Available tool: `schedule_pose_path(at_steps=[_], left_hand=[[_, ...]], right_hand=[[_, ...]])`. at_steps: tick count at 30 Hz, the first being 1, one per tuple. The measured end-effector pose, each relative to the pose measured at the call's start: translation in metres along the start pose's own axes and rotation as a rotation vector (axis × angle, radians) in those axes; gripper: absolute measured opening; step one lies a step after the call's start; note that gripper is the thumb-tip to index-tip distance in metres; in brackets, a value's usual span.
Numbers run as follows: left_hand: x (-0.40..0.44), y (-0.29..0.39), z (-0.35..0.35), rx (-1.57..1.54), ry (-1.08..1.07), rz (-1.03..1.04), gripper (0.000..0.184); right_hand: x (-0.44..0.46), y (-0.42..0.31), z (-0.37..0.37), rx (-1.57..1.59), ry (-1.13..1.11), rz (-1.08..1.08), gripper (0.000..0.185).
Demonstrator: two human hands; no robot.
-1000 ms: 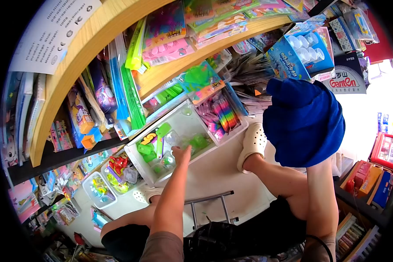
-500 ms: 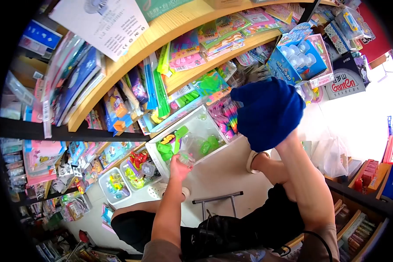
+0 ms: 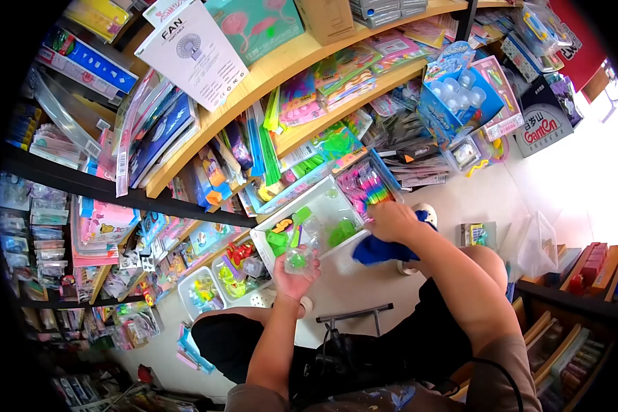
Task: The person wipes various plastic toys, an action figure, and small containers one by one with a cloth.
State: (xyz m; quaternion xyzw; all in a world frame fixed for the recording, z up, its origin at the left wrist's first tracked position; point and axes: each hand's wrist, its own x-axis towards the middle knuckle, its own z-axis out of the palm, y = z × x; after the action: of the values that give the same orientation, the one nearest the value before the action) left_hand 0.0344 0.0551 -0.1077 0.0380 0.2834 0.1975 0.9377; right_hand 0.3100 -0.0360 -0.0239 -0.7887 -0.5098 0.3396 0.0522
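Note:
In the head view, my left hand (image 3: 296, 278) is turned palm up with its fingers curled around a clear, round plastic ball (image 3: 299, 260). It is at the near edge of a white bin (image 3: 348, 244). Inside the bin are bright green pieces (image 3: 341, 233) and clear plastic items. My right hand (image 3: 393, 221) grips a dark blue cloth (image 3: 381, 251), which hangs below the fingers beside the bin's right end. Just beyond that hand, rainbow-striped items (image 3: 372, 189) fill another container.
Curved wooden shelves (image 3: 281, 72) packed with toys and stationery arch ahead. A fan box (image 3: 196, 55) stands on top. Small tubs (image 3: 200, 292) sit at the left on the floor. A blue display box (image 3: 456, 103) is at the upper right. A metal stool frame (image 3: 355, 314) is between my legs.
My right hand has come down and left with the blue cloth, from raised high to beside the bin. My left hand has turned palm up, showing the clear ball. The view has shifted.

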Motion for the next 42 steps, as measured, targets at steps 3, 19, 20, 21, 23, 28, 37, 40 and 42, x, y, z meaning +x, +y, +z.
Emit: schedule_pose_path(at_steps=[3,19,20,21,23,28,37,40,42], left_hand=[[-0.005,-0.010,0.014,0.032,-0.011,-0.062,0.043],[-0.008,-0.024,0.046,0.402,-0.038,-0.124,0.046],[-0.010,-0.025,0.048,0.341,-0.051,-0.119,0.047],[-0.012,-0.026,0.049,0.322,-0.062,-0.103,0.046],[-0.017,-0.026,0.050,0.285,-0.090,-0.075,0.046],[-0.031,-0.024,0.039,0.360,-0.110,-0.017,0.046],[-0.048,-0.020,0.044,0.199,-0.087,-0.032,0.055],[-0.050,-0.025,0.051,0.145,-0.078,-0.032,0.057],[-0.048,-0.023,0.045,0.173,-0.081,-0.041,0.057]], right_hand=[[-0.005,-0.007,0.000,0.041,-0.036,-0.188,0.051],[-0.018,0.003,0.011,0.189,0.279,-0.348,0.017],[-0.020,0.005,0.008,0.260,0.291,-0.314,0.017],[-0.024,0.008,0.005,0.331,0.304,-0.278,0.017],[-0.024,0.015,0.004,0.362,0.326,-0.269,0.020],[-0.042,0.018,-0.006,0.355,0.475,-0.261,0.022],[-0.175,0.109,-0.084,0.958,1.329,0.125,0.031],[-0.221,0.192,-0.036,0.966,1.314,0.375,0.034],[-0.245,0.233,0.017,0.807,1.289,0.569,0.040]])
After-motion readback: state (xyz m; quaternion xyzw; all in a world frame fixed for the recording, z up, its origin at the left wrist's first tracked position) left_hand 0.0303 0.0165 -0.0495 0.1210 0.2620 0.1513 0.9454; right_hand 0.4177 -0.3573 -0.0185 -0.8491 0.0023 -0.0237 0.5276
